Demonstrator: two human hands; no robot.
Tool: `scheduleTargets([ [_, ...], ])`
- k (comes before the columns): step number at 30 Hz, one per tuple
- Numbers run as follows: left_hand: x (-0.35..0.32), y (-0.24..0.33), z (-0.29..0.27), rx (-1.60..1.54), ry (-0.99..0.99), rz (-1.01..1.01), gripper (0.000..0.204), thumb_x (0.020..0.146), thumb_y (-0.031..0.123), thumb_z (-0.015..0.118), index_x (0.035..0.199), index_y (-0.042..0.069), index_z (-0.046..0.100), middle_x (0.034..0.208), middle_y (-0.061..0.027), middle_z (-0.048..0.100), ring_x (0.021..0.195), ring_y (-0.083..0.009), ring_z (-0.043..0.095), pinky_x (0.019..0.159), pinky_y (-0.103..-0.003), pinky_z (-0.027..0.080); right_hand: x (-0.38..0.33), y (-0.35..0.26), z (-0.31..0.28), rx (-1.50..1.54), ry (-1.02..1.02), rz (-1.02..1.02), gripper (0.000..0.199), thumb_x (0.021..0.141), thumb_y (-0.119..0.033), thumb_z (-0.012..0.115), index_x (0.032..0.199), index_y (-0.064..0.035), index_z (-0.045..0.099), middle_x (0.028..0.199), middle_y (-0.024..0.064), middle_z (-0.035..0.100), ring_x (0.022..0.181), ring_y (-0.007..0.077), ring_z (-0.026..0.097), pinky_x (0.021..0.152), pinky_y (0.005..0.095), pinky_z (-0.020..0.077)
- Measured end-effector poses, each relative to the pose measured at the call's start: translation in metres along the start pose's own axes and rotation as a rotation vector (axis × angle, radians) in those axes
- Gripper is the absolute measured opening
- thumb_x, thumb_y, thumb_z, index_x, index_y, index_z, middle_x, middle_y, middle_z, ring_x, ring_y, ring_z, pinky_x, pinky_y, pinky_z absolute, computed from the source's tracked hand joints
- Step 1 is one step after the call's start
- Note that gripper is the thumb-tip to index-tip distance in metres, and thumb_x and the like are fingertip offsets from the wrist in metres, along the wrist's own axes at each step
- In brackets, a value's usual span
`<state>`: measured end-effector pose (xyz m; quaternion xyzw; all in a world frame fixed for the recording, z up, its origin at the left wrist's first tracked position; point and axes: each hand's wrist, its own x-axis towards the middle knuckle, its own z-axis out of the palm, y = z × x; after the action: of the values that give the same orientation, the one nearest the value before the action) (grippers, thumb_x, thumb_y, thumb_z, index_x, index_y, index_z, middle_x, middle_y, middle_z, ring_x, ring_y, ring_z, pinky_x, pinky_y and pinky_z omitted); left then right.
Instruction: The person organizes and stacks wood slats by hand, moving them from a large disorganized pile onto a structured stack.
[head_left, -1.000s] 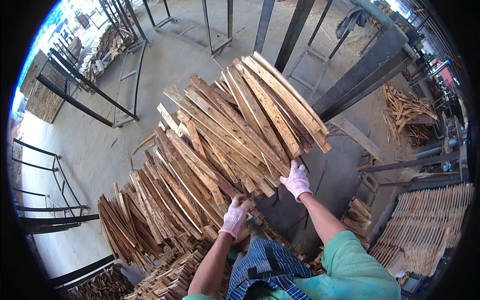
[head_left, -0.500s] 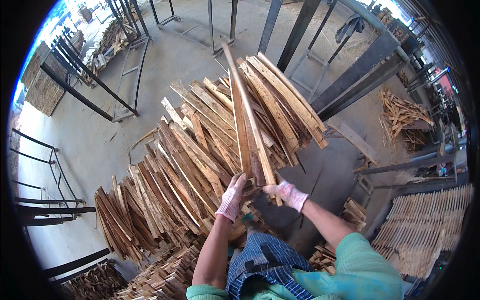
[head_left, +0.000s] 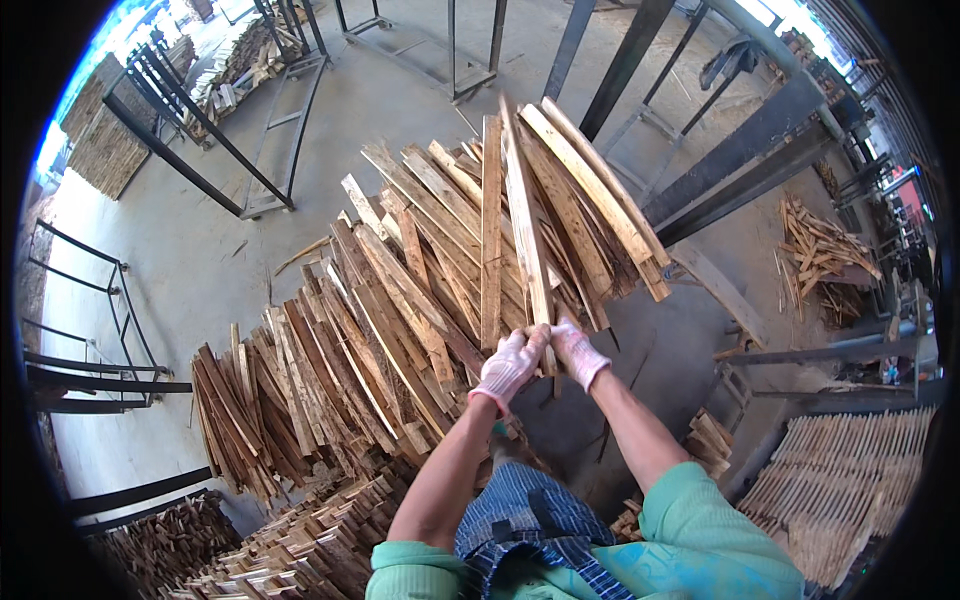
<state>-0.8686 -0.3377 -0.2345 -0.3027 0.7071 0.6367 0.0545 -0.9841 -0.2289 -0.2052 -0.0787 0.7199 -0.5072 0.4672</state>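
Both hands wear pale pink-and-white knit gloves with fingertips partly bare. My left hand [head_left: 513, 362] and my right hand [head_left: 578, 352] are side by side, closed around the near end of a rough wooden strip [head_left: 530, 230]. The strip points away from me over a broad pile of wooden strips [head_left: 400, 290]. Just left of it, a flatter brown wooden strip [head_left: 491, 240] lies on the pile, apart from my fingers. The fingers partly hide the held end.
Neatly stacked strips [head_left: 320, 540] stand at the lower left, and a pale stack [head_left: 850, 480] at the lower right. Metal frames [head_left: 270, 140] stand on the concrete floor, with steel beams [head_left: 740, 150] at the upper right. Scrap wood [head_left: 820, 245] lies heaped at the right.
My left hand has let go of the brown strip, which now rests on the pile, and moved right to the strip in my right hand. The view has shifted slightly.
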Motion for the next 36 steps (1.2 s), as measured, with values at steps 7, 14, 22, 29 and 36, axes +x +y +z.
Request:
scheduleTargets([
  [7, -0.024, 0.1, -0.03, 0.362, 0.127, -0.202, 0.114, 0.082, 0.066, 0.073, 0.161, 0.009, 0.014, 0.128, -0.0237, 0.062, 0.106, -0.0258, 0.065, 0.09, -0.037, 0.053, -0.111, 0.086, 0.092, 0.246, 0.083, -0.17, 0.109, 0.074, -0.029, 0.088, 0.155, -0.0018, 0.021, 0.128, 0.015, 0.059, 0.116, 0.0245, 0.058, 0.103, 0.0373, 0.047],
  [14, -0.092, 0.087, -0.068, -0.109, 0.214, -0.157, 0.061, 0.081, 0.027, 0.073, 0.135, 0.005, 0.055, 0.098, -0.0099, 0.07, 0.07, -0.0176, 0.067, 0.061, -0.032, 0.056, -0.158, 0.058, 0.137, 0.235, -0.024, -0.136, 0.104, 0.081, -0.016, 0.084, 0.156, -0.0107, 0.012, 0.143, 0.0121, 0.044, 0.119, 0.0242, 0.054, 0.102, 0.0374, 0.0465],
  [22, -0.308, 0.076, -0.145, -0.17, 0.424, -0.014, 0.081, 0.077, 0.022, 0.071, 0.152, 0.01, 0.041, 0.12, -0.023, 0.065, 0.109, -0.0315, 0.065, 0.092, -0.038, 0.053, -0.198, 0.072, 0.172, -0.21, -0.98, -0.232, 0.097, 0.088, -0.011, 0.073, 0.162, -0.0178, 0.01, 0.136, 0.01, 0.046, 0.117, 0.022, 0.052, 0.101, 0.0366, 0.0447],
  [29, -0.541, 0.049, -0.062, -0.598, 1.285, 0.168, 0.087, 0.085, 0.016, 0.081, 0.158, 0.008, 0.033, 0.153, -0.0129, 0.045, 0.138, -0.021, 0.042, 0.118, -0.036, 0.033, -0.145, 0.026, 0.228, -0.73, -1.313, -0.806, 0.05, 0.09, -0.013, 0.072, 0.137, -0.0051, 0.055, 0.103, 0.0103, 0.055, 0.086, 0.0206, 0.057, 0.078, 0.0353, 0.0516],
  [36, -0.744, 0.056, 0.081, -0.608, 2.401, -0.603, 0.089, 0.089, 0.018, 0.078, 0.16, 0.014, 0.025, 0.114, -0.0111, 0.068, 0.087, -0.0165, 0.066, 0.069, -0.029, 0.06, -0.156, 0.019, 0.31, -1.003, -1.443, -1.02, 0.055, 0.088, -0.02, 0.073, 0.138, -0.0051, 0.055, 0.107, 0.0165, 0.059, 0.092, 0.0294, 0.062, 0.083, 0.039, 0.0523],
])
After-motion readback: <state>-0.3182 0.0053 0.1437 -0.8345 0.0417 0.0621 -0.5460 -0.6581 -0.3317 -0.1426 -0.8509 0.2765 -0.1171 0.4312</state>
